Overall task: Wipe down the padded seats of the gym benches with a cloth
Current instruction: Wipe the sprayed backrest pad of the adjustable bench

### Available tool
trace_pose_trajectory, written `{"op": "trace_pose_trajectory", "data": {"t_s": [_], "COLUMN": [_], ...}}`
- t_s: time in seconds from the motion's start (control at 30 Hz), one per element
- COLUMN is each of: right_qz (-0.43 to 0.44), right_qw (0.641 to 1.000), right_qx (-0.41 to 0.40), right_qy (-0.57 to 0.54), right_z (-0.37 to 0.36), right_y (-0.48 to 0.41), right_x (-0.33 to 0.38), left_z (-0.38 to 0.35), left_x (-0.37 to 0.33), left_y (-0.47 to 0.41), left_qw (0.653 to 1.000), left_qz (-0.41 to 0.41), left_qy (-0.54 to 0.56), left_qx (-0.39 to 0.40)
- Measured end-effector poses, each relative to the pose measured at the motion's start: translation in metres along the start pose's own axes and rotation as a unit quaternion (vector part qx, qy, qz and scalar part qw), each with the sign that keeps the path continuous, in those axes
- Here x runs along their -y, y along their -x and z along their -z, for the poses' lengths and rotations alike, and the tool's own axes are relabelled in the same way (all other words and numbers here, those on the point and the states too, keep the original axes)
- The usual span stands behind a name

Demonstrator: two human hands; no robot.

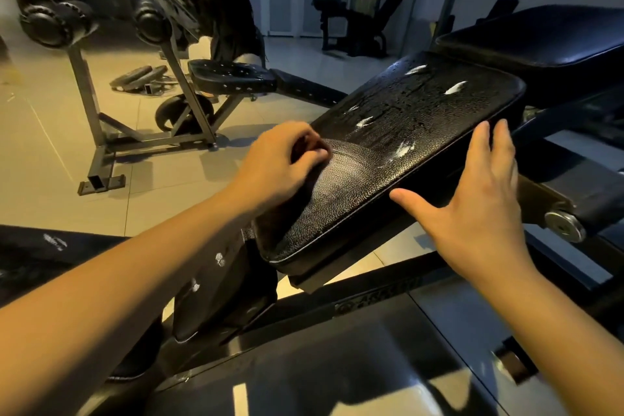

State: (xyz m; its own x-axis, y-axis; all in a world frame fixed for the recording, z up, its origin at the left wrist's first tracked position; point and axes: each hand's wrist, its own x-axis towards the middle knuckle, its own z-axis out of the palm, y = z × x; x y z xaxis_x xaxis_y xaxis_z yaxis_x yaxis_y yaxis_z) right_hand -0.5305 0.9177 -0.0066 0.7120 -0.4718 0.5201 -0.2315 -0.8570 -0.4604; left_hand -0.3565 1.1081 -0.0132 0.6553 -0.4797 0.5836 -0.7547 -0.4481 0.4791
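The left hand (280,162), clenched on what seems a dark cloth (308,145), has the seat (429,111) and its foam streaks (456,87) to its upper right.

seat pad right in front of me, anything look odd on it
Yes: white foamy blobs and fine droplets sit across the far part of the black seat pad, unwiped. Only the near corner by the left hand, which grips a dark cloth, shows a smeared arc. More white specks lie lower left, under the pad.
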Motion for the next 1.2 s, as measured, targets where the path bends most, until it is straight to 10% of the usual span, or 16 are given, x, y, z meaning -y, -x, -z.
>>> {"op": "trace_pose_trajectory", "data": {"t_s": [0.1, 0.3, 0.5, 0.7, 0.87, 1.1, 1.2], "right_qz": [0.001, -0.002, 0.002, 0.0, 0.0, -0.002, -0.002], "right_qw": [1.0, 1.0, 1.0, 1.0, 1.0, 1.0, 1.0], "right_qx": [-0.003, -0.002, -0.005, -0.005, -0.003, -0.001, -0.005], "right_qy": [0.002, 0.006, 0.004, 0.003, -0.001, -0.001, -0.004], "right_z": [0.0, -0.001, 0.0, -0.001, 0.001, 0.0, 0.0], "right_y": [0.001, 0.0, 0.0, -0.001, 0.0, 0.0, 0.0], "right_x": [-0.002, 0.0, 0.0, 0.001, 0.001, 0.002, 0.002], "left_z": [0.011, 0.011, 0.016, 0.014, 0.017, 0.01, 0.011], "left_x": [0.027, -0.033, 0.03, -0.029, 0.05, 0.0, 0.044], "left_y": [0.001, 0.015, 0.017, 0.056, 0.054, 0.068, 0.056], "left_qw": [0.985, 0.991, 0.992, 0.972, 0.992, 0.986, 0.997], "left_qz": [0.152, -0.071, 0.12, -0.192, 0.118, -0.157, 0.051], "left_qy": [-0.078, 0.05, -0.022, 0.046, -0.012, -0.016, -0.021], "left_qx": [-0.012, 0.098, -0.024, 0.126, -0.042, 0.049, -0.047]}}
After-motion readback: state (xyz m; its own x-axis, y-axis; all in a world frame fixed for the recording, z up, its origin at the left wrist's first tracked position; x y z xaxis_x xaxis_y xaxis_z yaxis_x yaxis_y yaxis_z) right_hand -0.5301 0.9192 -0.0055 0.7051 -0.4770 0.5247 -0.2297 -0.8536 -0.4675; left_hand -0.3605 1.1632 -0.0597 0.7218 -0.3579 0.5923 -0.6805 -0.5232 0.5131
